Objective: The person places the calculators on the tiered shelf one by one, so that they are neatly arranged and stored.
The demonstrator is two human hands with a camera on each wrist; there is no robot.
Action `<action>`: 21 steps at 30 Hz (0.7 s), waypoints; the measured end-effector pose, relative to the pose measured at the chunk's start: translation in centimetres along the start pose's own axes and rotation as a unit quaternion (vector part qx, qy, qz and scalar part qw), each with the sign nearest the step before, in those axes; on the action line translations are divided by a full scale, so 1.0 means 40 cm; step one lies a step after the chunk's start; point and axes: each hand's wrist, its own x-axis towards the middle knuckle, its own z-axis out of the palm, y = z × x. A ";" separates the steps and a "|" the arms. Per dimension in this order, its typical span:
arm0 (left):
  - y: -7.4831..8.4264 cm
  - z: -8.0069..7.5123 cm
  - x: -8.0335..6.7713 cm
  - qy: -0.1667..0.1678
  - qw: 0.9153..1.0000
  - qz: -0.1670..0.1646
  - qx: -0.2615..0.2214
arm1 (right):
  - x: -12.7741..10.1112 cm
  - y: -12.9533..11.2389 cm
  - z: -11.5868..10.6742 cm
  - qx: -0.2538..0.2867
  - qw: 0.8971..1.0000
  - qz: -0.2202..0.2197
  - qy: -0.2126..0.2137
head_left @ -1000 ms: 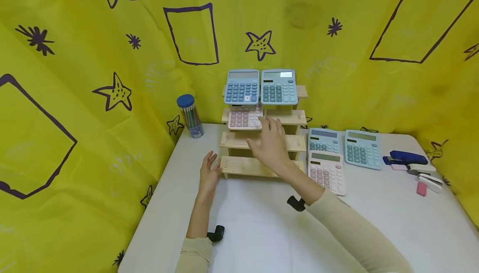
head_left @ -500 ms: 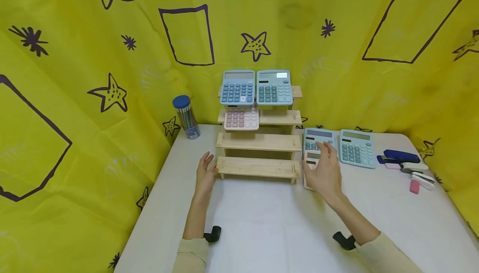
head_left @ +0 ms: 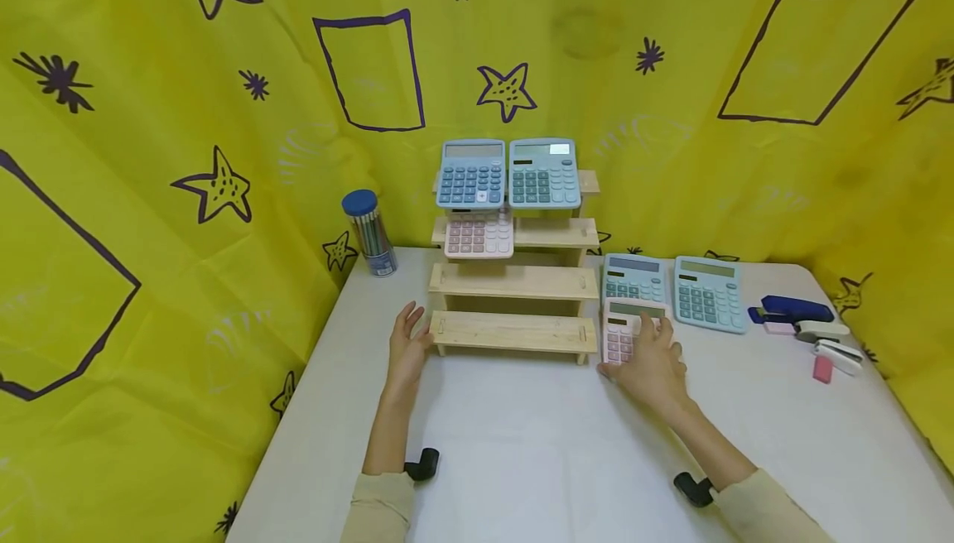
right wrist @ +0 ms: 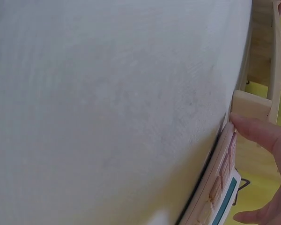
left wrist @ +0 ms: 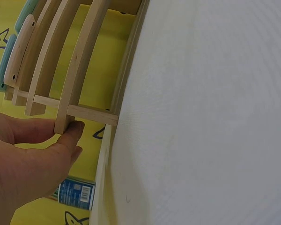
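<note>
A wooden tiered rack [head_left: 514, 282] stands on the table. My left hand [head_left: 407, 354] pinches the left end of its lowest shelf between thumb and fingers, as the left wrist view shows [left wrist: 68, 123]. My right hand [head_left: 652, 369] is spread over a pink calculator [head_left: 617, 340] lying right of the rack. Its thumb is at the calculator's near left corner in the right wrist view, with the other fingers apart from it. Two blue calculators sit on the top shelf, one a blue calculator [head_left: 472, 175]. Below them, another pink calculator [head_left: 479, 235] is on the second shelf.
Behind the pink calculator on the table lie a blue calculator [head_left: 633, 274] and another blue calculator [head_left: 708, 295]. Farther right are a dark blue stapler [head_left: 796, 309], a white stapler [head_left: 838, 357] and a pink eraser [head_left: 823, 369]. A blue-lidded pencil tub [head_left: 370, 233] stands at left.
My right hand has moved from the pink calculator on the second shelf, right and down to the pink calculator on the table. The left hand stays at the rack. The view shifted slightly.
</note>
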 end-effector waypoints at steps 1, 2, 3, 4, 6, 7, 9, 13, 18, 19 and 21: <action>0.000 0.000 0.000 0.000 1.000 -0.001 0.000 | 0.000 -0.001 0.000 -0.001 1.000 -0.002 0.003; 0.000 0.000 0.000 0.000 1.000 -0.002 0.000 | 0.000 -0.002 -0.001 0.000 1.000 -0.004 0.005; 0.000 0.001 0.000 -0.001 1.000 -0.001 0.000 | 0.000 -0.004 -0.002 0.002 1.000 -0.005 0.006; 0.000 0.001 0.001 -0.001 1.000 -0.001 0.000 | 0.000 -0.005 -0.003 0.005 1.000 -0.007 0.007; -0.001 0.001 0.003 0.002 1.000 -0.003 -0.001 | 0.000 -0.005 -0.006 0.013 1.000 -0.009 0.007; -0.002 0.001 0.004 0.002 1.000 -0.002 -0.002 | -0.001 -0.005 -0.008 0.017 1.000 -0.011 0.008; -0.003 0.001 0.005 0.002 1.000 -0.001 -0.002 | -0.002 -0.006 -0.013 0.026 1.000 -0.011 0.009; 0.000 0.002 0.002 0.000 1.000 0.001 -0.001 | -0.008 -0.008 -0.028 0.036 0.999 -0.009 0.011; 0.001 0.001 0.000 -0.001 1.000 -0.002 -0.001 | -0.022 -0.027 -0.066 0.046 0.999 -0.015 0.013; 0.001 0.000 0.000 -0.002 1.000 -0.002 0.000 | -0.024 -0.032 -0.076 0.049 0.998 -0.021 0.017; 0.000 -0.001 0.000 -0.001 1.000 -0.001 0.003 | -0.025 -0.044 -0.097 0.053 0.997 -0.038 0.027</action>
